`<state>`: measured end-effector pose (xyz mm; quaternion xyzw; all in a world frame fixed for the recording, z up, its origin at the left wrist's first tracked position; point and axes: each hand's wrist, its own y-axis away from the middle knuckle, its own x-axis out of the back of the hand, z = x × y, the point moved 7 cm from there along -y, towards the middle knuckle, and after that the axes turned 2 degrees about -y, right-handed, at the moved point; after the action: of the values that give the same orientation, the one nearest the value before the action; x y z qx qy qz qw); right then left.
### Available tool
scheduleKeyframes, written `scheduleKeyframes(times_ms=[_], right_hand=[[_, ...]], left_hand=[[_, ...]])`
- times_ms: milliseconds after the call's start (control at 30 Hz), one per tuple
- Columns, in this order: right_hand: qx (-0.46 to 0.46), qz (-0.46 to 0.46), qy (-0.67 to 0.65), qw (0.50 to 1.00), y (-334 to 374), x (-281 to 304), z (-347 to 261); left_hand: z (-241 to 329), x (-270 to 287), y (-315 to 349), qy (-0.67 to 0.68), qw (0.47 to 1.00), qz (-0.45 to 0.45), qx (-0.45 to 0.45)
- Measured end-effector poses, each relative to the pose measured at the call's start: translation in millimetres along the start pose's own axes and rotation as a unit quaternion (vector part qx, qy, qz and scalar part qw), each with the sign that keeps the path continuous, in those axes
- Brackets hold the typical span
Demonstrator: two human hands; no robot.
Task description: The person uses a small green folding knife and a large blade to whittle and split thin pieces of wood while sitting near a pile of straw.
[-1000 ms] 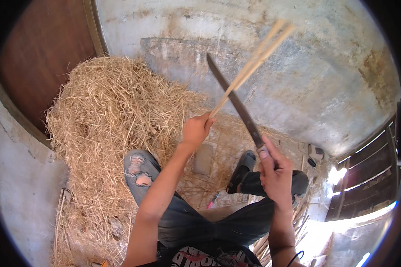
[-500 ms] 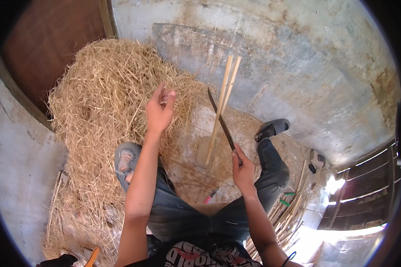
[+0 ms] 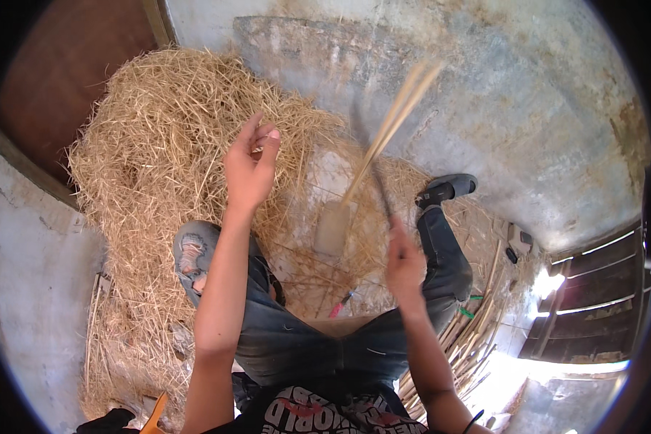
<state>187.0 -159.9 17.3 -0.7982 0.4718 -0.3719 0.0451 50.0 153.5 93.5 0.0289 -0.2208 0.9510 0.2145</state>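
Note:
My right hand (image 3: 403, 264) is closed round the handle of a long, dark machete (image 3: 381, 186), its blade angled up and away, blurred by motion. Just beyond the blade a pale bamboo strip (image 3: 385, 135), split into two prongs at its top, leans to the right with nobody holding it. Its lower end is at a flat, grey-brown block (image 3: 333, 230) on the floor; whether it touches is unclear. Blade and strip cross in the picture, but contact cannot be made out. Over the straw, my left hand (image 3: 250, 168) is raised with fingers loosely bent and apart, nothing in it.
A big straw heap (image 3: 173, 123) fills the left side against the wall (image 3: 484, 108). Between my legs lies a pink-handled tool (image 3: 338, 307). Bundled thin sticks (image 3: 477, 325) lie beside my right leg, and an orange object (image 3: 154, 414) is at lower left.
The bamboo strip has tipped to the right and its top blurs. My right hand and machete have shifted slightly right. My left hand stays raised and empty. More of the block now shows.

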Motion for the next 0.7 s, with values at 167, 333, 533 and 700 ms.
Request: scheduleKeyframes(times_ms=[167,333,533,700], right_hand=[[-0.06,-0.021,-0.055,0.997,23.0,-19.8,38.0],[-0.099,0.061,-0.123,0.986,-32.1,47.4,-34.3],[-0.064,0.063,-0.095,0.991,-24.0,34.1,-16.1],[-0.069,-0.021,-0.054,0.996,53.8,-51.5,111.1]], left_hand=[[-8.0,8.5,-1.9,-0.011,1.0,-0.013,0.022],[-33.0,30.9,0.6,0.005,0.999,0.02,0.041],[-32.9,20.1,1.3,0.001,1.0,0.02,0.022],[-36.6,4.5,6.9,-0.03,0.998,-0.01,0.05]])
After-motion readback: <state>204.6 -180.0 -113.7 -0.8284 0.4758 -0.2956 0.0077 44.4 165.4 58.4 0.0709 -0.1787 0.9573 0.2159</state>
